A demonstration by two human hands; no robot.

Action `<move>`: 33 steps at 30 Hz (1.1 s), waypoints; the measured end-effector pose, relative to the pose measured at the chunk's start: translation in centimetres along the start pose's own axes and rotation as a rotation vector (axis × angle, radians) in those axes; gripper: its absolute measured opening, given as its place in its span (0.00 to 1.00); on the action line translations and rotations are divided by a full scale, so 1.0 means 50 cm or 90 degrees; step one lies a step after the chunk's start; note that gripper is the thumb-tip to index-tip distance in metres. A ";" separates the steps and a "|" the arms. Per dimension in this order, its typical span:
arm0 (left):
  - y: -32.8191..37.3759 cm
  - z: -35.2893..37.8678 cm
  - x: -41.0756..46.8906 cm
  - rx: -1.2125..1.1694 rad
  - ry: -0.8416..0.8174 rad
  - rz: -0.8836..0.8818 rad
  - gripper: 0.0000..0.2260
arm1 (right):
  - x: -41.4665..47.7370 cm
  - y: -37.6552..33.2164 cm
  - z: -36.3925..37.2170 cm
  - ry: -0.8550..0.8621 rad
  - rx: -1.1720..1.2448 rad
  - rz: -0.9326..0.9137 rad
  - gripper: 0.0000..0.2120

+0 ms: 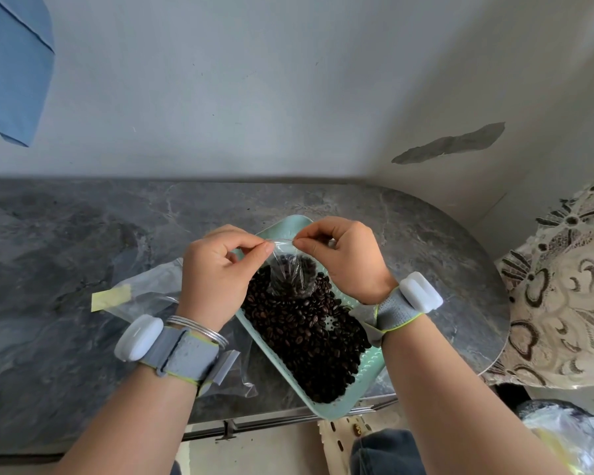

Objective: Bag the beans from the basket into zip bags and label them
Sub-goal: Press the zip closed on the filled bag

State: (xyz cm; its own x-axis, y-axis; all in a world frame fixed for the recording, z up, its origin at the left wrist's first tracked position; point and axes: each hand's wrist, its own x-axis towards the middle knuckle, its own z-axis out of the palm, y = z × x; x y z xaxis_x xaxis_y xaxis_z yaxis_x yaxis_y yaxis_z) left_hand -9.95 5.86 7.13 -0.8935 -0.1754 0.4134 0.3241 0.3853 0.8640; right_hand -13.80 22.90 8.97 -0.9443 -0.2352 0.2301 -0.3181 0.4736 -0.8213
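A pale green basket [367, 368] full of dark coffee beans [309, 330] lies on the grey marble table. Above its far end hangs a small clear zip bag [290, 274] partly filled with beans. My left hand [216, 272] pinches the left end of the bag's top strip between thumb and forefinger. My right hand [347, 255] pinches the strip's right part, close to the left hand. The bag's bottom rests on the beans in the basket.
More clear zip bags [151, 293] lie on the table left of the basket, under my left wrist, with a strip of yellow tape [112, 296] beside them. A patterned cloth [563, 303] hangs at the right. The table's front edge runs just below the basket.
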 end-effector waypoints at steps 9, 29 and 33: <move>-0.002 -0.005 0.000 0.043 -0.019 0.022 0.02 | -0.001 -0.003 0.014 0.000 -0.013 -0.015 0.01; 0.004 0.002 -0.001 0.049 -0.018 0.039 0.02 | -0.003 0.005 0.005 -0.031 0.015 -0.004 0.05; 0.004 0.003 -0.002 0.102 0.014 0.062 0.02 | -0.001 0.003 0.002 -0.029 -0.059 -0.045 0.01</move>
State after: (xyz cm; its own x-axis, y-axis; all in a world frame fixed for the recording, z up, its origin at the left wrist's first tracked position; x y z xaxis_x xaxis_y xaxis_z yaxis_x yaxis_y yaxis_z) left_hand -9.86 6.09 7.22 -0.8526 -0.1499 0.5007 0.3533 0.5406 0.7635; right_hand -13.78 22.88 8.78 -0.9153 -0.3084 0.2591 -0.3916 0.5309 -0.7515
